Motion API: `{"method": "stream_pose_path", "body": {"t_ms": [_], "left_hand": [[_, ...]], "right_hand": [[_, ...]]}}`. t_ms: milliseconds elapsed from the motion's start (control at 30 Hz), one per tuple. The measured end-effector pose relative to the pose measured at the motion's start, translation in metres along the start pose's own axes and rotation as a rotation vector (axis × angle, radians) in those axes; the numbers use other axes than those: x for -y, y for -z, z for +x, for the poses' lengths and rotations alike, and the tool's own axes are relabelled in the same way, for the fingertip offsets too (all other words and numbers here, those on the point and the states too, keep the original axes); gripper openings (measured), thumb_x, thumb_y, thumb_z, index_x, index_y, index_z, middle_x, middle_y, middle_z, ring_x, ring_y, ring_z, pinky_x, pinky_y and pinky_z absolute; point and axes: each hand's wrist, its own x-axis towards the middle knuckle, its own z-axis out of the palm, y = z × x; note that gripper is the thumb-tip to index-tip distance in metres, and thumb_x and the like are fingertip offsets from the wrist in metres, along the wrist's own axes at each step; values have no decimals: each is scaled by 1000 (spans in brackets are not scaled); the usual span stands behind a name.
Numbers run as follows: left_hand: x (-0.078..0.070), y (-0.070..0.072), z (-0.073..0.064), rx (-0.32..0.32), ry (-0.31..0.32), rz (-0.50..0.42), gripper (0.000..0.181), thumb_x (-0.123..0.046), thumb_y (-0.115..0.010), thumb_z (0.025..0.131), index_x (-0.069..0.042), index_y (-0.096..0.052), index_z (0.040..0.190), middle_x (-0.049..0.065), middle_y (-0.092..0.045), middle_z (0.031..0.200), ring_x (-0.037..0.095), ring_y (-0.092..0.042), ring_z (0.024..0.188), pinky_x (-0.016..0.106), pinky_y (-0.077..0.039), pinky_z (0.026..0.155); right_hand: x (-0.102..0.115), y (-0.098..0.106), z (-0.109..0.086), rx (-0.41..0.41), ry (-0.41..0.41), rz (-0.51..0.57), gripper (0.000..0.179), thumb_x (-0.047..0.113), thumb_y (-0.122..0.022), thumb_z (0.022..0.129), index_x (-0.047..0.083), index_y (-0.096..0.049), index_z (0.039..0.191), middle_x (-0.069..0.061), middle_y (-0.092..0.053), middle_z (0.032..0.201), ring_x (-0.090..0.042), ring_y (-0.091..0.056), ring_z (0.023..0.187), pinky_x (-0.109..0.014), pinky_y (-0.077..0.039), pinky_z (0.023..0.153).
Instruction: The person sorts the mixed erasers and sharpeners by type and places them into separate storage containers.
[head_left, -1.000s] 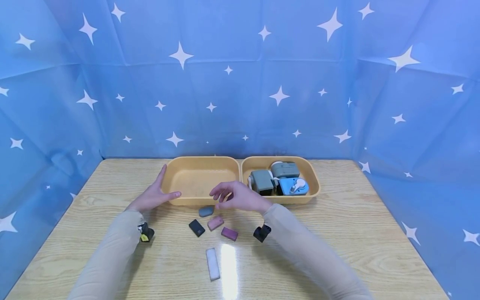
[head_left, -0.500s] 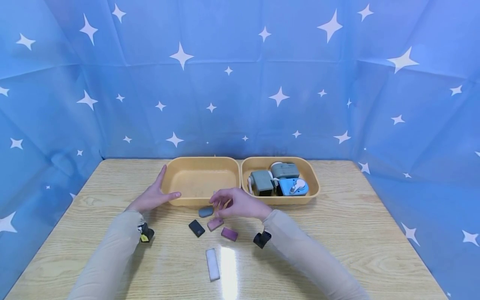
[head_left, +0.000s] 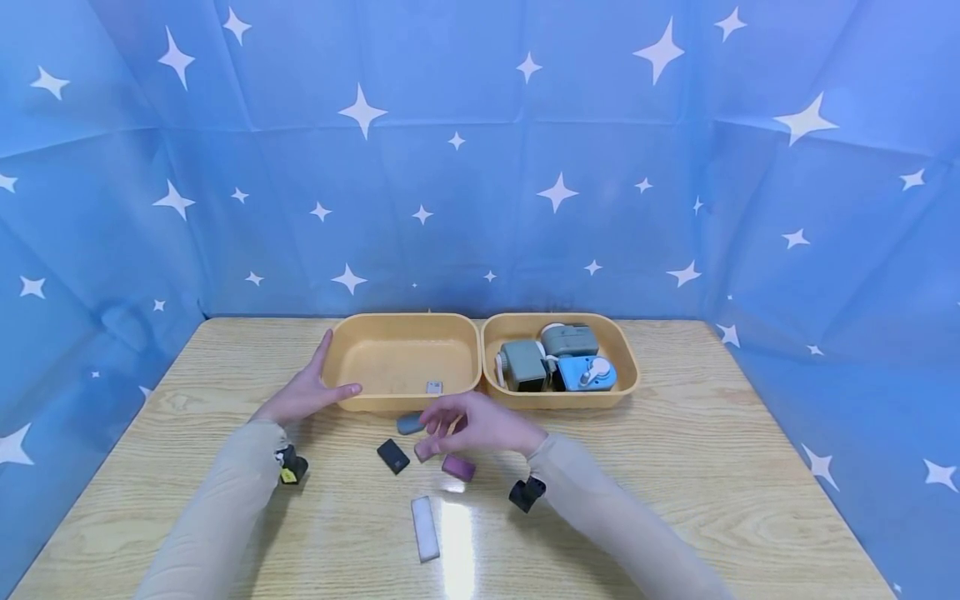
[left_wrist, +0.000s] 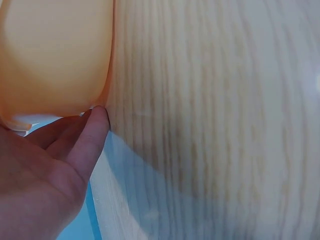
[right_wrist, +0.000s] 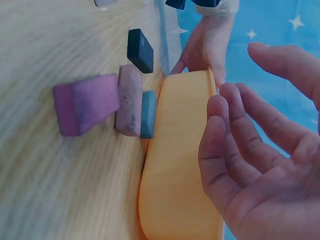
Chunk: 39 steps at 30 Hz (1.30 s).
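My left hand rests against the left end of a yellow tray, thumb along the front wall and fingers straight along the side. In the left wrist view the thumb touches the tray's corner. A small pale grey block lies inside by the front wall. My right hand hovers over the erasers in front of the tray, its fingers loosely bent and nothing between them. Beneath and beside it are a pink eraser, a purple eraser and a blue-grey eraser. A black eraser lies farther left.
A second yellow tray adjoins on the right, holding two grey-green devices and a blue device with a white knob. Toward the front of the wooden table lies a long whitish block. Blue starry cloth hangs behind.
My right hand has drawn back from the tray's front rim, down over the erasers. The pale grey block now shows inside the left tray. My left hand stays put.
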Motion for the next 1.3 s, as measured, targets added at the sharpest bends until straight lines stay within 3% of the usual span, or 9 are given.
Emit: {"method": "stream_pose_path", "body": {"t_ms": [200, 467, 800, 1033, 1300], "left_hand": [[0, 0, 1, 10, 8, 2, 116, -41, -71, 86, -17, 21, 152, 24, 8, 157, 50, -3, 140, 65, -8, 109], [-3, 0, -2, 28, 16, 9, 116, -42, -70, 87, -16, 23, 150, 24, 10, 157, 51, -3, 139, 65, -8, 109], [-2, 1, 0, 51, 14, 17, 118, -42, -71, 86, -17, 25, 149, 24, 14, 156, 52, -2, 139, 65, -6, 109], [-2, 2, 1, 56, 5, 29, 118, -42, -70, 87, -16, 26, 149, 25, 15, 156, 52, -2, 138, 65, -7, 109], [-1, 2, 1, 53, 4, 34, 118, -43, -70, 87, -15, 27, 149, 24, 16, 156, 52, -1, 139, 64, -6, 109]], "right_hand": [[0, -7, -6, 20, 1, 5, 33, 1, -69, 86, 1, -64, 118, -12, -66, 103, -12, -62, 89, -31, -53, 81], [-10, -20, -10, 83, 13, 1, 37, 3, -73, 84, 0, -63, 120, -11, -67, 110, -17, -64, 91, -27, -53, 82], [-19, -30, -16, 97, 17, 26, 37, 4, -74, 83, 1, -63, 118, -6, -63, 112, -16, -62, 93, -25, -52, 81], [-18, -37, -19, 97, 9, 15, 33, 4, -75, 82, 1, -65, 113, -6, -66, 96, -15, -63, 87, -23, -53, 78], [-16, -45, -21, 85, -11, -18, 32, 6, -77, 81, 2, -67, 111, -3, -66, 93, -9, -62, 83, -22, -52, 75]]}}
